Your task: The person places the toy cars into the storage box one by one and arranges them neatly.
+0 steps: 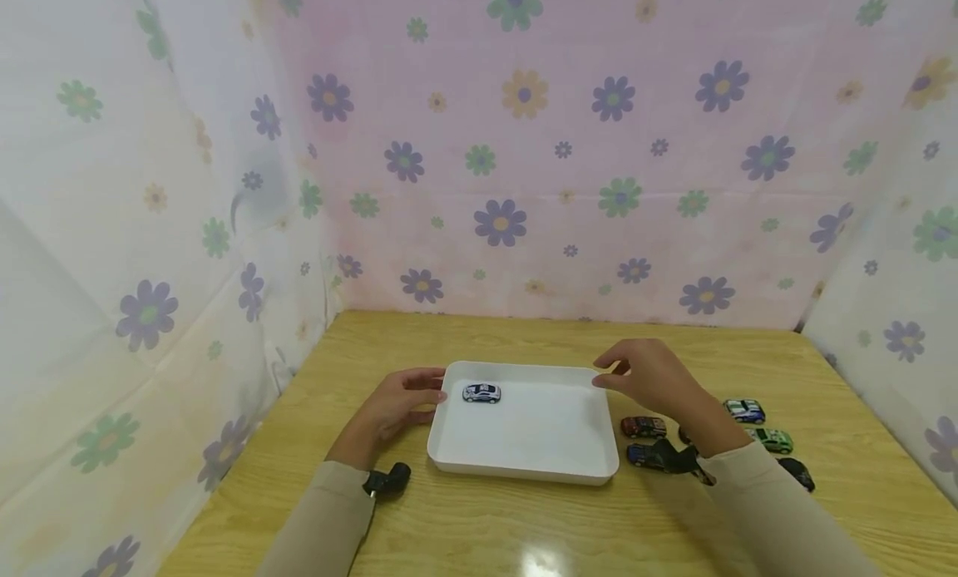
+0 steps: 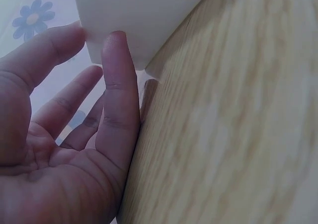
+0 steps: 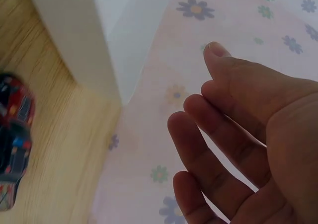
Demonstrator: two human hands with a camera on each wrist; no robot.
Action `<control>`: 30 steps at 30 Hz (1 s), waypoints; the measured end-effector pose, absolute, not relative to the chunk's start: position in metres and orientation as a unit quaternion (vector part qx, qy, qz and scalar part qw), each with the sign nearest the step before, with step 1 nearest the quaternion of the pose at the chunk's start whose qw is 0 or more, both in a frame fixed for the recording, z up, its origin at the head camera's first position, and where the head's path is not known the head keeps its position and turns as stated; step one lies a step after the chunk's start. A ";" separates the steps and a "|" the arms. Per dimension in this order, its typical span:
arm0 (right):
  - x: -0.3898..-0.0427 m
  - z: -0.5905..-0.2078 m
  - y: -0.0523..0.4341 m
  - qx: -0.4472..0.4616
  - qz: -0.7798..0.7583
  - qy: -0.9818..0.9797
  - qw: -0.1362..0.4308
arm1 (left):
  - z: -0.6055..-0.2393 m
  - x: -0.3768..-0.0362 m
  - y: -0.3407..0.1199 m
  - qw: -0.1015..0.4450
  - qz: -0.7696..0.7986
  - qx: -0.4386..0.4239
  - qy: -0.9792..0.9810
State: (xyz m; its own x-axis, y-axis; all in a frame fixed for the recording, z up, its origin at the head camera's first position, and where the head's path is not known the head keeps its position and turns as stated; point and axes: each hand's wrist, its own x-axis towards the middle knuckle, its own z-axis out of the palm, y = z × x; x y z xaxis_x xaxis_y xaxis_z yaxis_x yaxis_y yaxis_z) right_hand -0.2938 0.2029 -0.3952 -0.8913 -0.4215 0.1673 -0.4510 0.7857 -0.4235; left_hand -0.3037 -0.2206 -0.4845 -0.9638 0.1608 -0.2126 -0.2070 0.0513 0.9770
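Observation:
A white rectangular tray (image 1: pixel 524 427) lies on the wooden table, with one white and dark-blue toy car (image 1: pixel 481 393) inside near its left wall. My left hand (image 1: pixel 397 406) is at the tray's left side; in the left wrist view its fingers (image 2: pixel 117 60) meet the outer wall, loosely bent and spread. Over the far right corner of the tray hovers my right hand (image 1: pixel 647 377), with thumb and fingers apart. The right wrist view shows nothing between the right hand's fingers (image 3: pixel 186 134), which are a little away from the tray wall (image 3: pixel 74 35).
Right of the tray, several toy cars stand in a group, among them a red one (image 1: pixel 644 427), a green one (image 1: pixel 771 440) and a black one (image 1: pixel 797 473), partly hidden by my right forearm. Flowered cloth (image 1: pixel 561 261) hangs behind the table (image 1: pixel 464 527) and along both sides.

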 end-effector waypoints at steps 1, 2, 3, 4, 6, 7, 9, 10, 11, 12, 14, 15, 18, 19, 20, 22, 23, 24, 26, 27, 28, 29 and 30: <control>-0.292 -0.395 0.207 0.229 0.232 -0.945 0.032 | -0.485 -0.304 -0.220 0.133 0.688 -0.018 0.713; -0.290 -0.396 0.212 0.227 0.231 -0.946 0.033 | -0.485 -0.304 -0.220 0.133 0.688 -0.019 0.713; -0.289 -0.397 0.216 0.224 0.232 -0.946 0.031 | -0.486 -0.304 -0.219 0.133 0.688 -0.020 0.714; -0.288 -0.399 0.220 0.219 0.233 -0.947 0.030 | -0.485 -0.304 -0.219 0.132 0.688 -0.021 0.713; -0.286 -0.401 0.226 0.212 0.236 -0.948 0.029 | -0.485 -0.305 -0.219 0.131 0.688 -0.024 0.714; -0.285 -0.402 0.230 0.211 0.238 -0.948 0.030 | -0.485 -0.304 -0.219 0.130 0.687 -0.024 0.714; -0.284 -0.405 0.236 0.207 0.245 -0.947 0.031 | -0.484 -0.304 -0.219 0.127 0.687 -0.021 0.715; -0.283 -0.406 0.239 0.207 0.248 -0.946 0.032 | -0.483 -0.303 -0.219 0.127 0.689 -0.022 0.713; -0.282 -0.407 0.242 0.206 0.252 -0.945 0.033 | -0.483 -0.303 -0.219 0.128 0.690 -0.022 0.712; -0.281 -0.409 0.246 0.207 0.255 -0.944 0.036 | -0.482 -0.302 -0.220 0.130 0.690 -0.021 0.712; -0.279 -0.413 0.254 0.203 0.262 -0.942 0.046 | -0.481 -0.302 -0.220 0.132 0.690 -0.020 0.711; -0.277 -0.414 0.257 0.203 0.265 -0.941 0.052 | -0.481 -0.302 -0.220 0.134 0.690 -0.020 0.711; -0.275 -0.419 0.269 0.200 0.272 -0.939 0.068 | -0.482 -0.303 -0.219 0.135 0.687 -0.017 0.714; -0.274 -0.420 0.272 0.198 0.274 -0.939 0.069 | -0.482 -0.303 -0.219 0.135 0.688 -0.017 0.713; -0.274 -0.420 0.274 0.197 0.276 -0.938 0.068 | -0.482 -0.303 -0.219 0.133 0.687 -0.017 0.714; -0.275 -0.422 0.280 0.194 0.281 -0.938 0.060 | -0.483 -0.303 -0.219 0.131 0.689 -0.019 0.713; -0.275 -0.423 0.281 0.192 0.282 -0.938 0.055 | -0.483 -0.303 -0.219 0.130 0.689 -0.022 0.713; -0.275 -0.423 0.283 0.190 0.284 -0.938 0.049 | -0.483 -0.302 -0.219 0.129 0.689 -0.022 0.713; -0.277 -0.424 0.286 0.189 0.288 -0.938 0.035 | -0.482 -0.302 -0.219 0.128 0.688 -0.026 0.714; -0.277 -0.425 0.286 0.192 0.290 -0.937 0.026 | -0.482 -0.302 -0.219 0.128 0.687 -0.027 0.715; -0.278 -0.425 0.287 0.194 0.292 -0.936 0.016 | -0.482 -0.301 -0.220 0.128 0.686 -0.028 0.715; -0.279 -0.426 0.287 0.197 0.293 -0.936 0.006 | -0.481 -0.301 -0.220 0.128 0.685 -0.028 0.716; -0.280 -0.426 0.287 0.200 0.296 -0.934 -0.005 | -0.481 -0.301 -0.220 0.128 0.685 -0.027 0.717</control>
